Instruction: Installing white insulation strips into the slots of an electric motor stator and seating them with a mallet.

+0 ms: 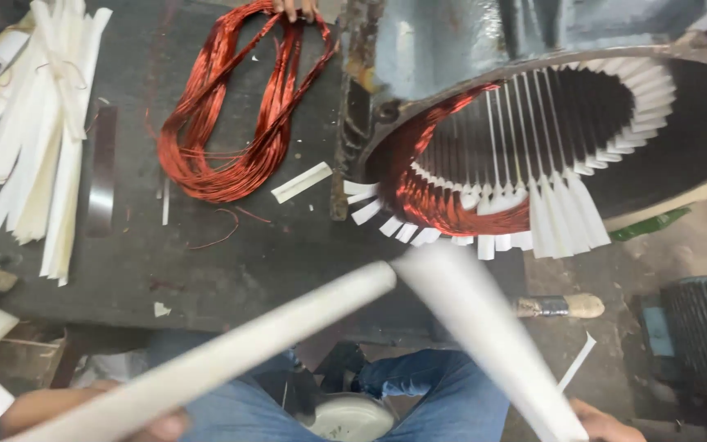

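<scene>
A long white paper strip (239,348) is bent into a V, with its fold near the bench's front edge. My left hand (47,407) grips one end at the bottom left. At the bottom right, my right hand (607,426) holds the other end. Beyond the fold lies a large grey motor stator (452,49) on its side. White paper liners (566,209) stick out of its slots. Copper winding (435,200) fills the lower left of its bore. Both hands are well short of the stator.
A loose coil of copper wire (231,123) lies on the dark bench (206,262), with another person's fingers (298,10) on its far end. A bundle of white paper strips (42,139) sits at left. A tool handle (558,306) and a finned motor housing (705,327) are at right.
</scene>
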